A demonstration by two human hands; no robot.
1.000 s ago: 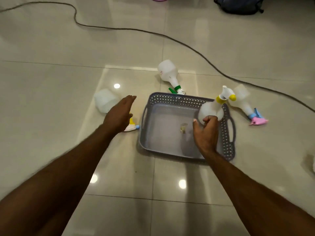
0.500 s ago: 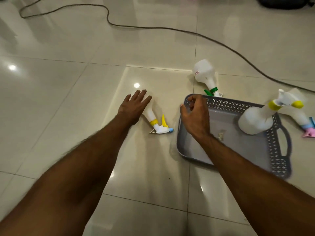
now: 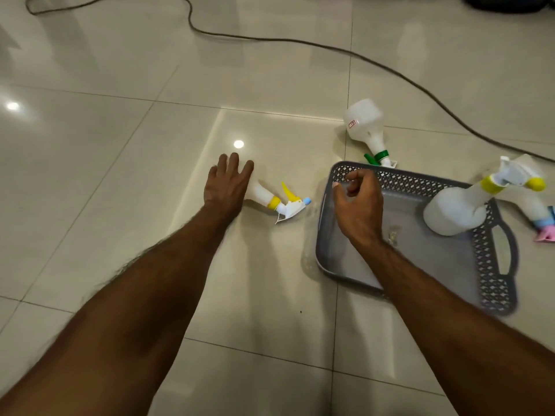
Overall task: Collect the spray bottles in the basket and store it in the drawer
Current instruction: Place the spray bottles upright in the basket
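Observation:
A grey perforated basket [image 3: 492,274] sits on the tiled floor at the right. Inside it a white spray bottle with a yellow collar [image 3: 453,213] leans on the right rim. My right hand [image 3: 359,205] hovers over the basket's far left corner, fingers curled, nothing visible in it. My left hand [image 3: 228,184] lies flat, fingers apart, over the body of a white bottle with a yellow trigger [image 3: 279,204] lying on the floor left of the basket. A green-collared bottle [image 3: 365,127] lies behind the basket. A pink-and-blue-headed bottle [image 3: 537,213] lies to its right.
A dark cable [image 3: 300,42] snakes across the floor behind everything. A dark bag [image 3: 507,1] shows at the top right edge. A small scrap [image 3: 392,234] lies on the basket floor. Glossy tiles reflect ceiling lights.
My right hand released the yellow-collared bottle in the basket and moved to the basket's left corner. My left hand settled on the yellow-trigger bottle. The view swung left.

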